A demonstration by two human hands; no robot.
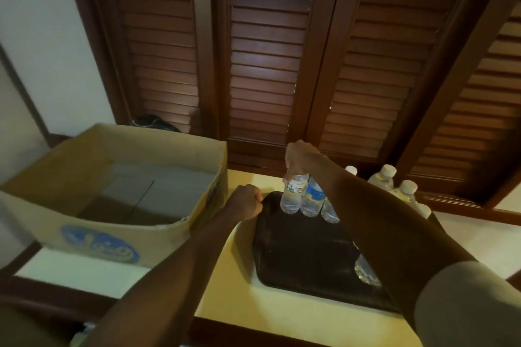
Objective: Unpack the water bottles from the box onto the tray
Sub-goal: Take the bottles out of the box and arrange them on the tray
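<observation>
An open cardboard box (pixel 84 177) stands at the left; I see only its bare bottom inside. A dark tray (pixel 304 250) lies on the pale table to its right. My right hand (pixel 300 159) grips the top of a clear water bottle (pixel 293 196), held upright at the tray's far left corner, next to a blue-labelled bottle (pixel 313 200). Several more bottles (pixel 383 180) stand along the tray's far and right side, partly hidden by my right forearm. My left hand (pixel 246 201) is closed on the tray's left rim.
Dark wooden louvred doors (pixel 267 64) rise right behind the table. The cream table top (pixel 225 290) ends at a dark wooden edge near me. A dark object (pixel 155 124) sits on the floor behind the box.
</observation>
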